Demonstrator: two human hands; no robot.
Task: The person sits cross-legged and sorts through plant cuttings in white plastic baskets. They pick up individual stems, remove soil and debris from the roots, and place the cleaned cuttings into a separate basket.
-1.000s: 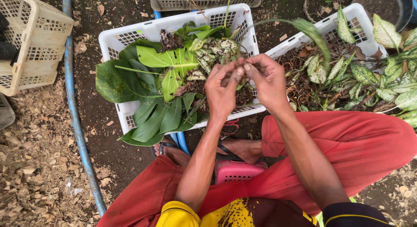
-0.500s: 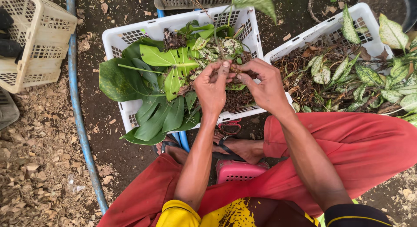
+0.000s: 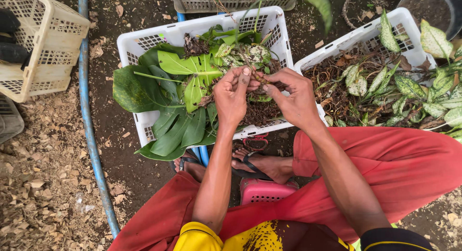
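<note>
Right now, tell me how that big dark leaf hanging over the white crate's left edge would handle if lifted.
The big dark leaf would probably flop: it is broad and thin and droops over the white crate. Likely light. Its thin stalk might snap or tear.

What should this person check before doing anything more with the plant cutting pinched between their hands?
1. Both hands on the cutting: ok. The left hand and right hand pinch the thin stem between their fingertips.
2. Leaf free of snags: ok. The stem rises to a long green leaf hanging clear above the crates.
3. A place below to set it down: ok. The white crate under the hands is open, though crowded with broad leaves.
4. Roots intact: cannot tell. The fingers hide the stem's lower end.
5. Second crate within reach: ok. It sits beside the right hand, holding spotted plants.
6. Feet clear: ok. The sandalled foot rests apart from the crate.
</note>
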